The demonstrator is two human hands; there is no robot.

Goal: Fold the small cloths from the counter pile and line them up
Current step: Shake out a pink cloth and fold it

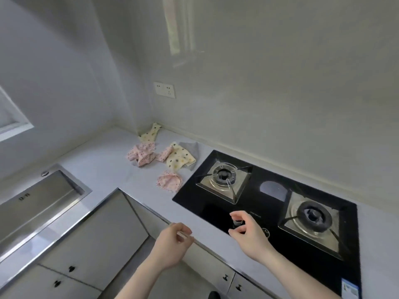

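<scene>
Left hand (pixel 172 240) and right hand (pixel 248 231) hover, fingers loosely curled.

The person's two forearms enter from the bottom edge, bare from the frame edge to the wrists, with no sleeve showing. The left hand (pixel 172 242) and the right hand (pixel 248 236) wear no gloves. The fingers are slender, with short, plain nails where visible.

Pretty clearly a home kitchen: black two-burner gas hob (pixel 274 203) set into a pale L-shaped counter (pixel 103 160), steel sink (pixel 36 197), cabinet doors (pixel 95 242) below, wall socket (pixel 164 90).
</scene>
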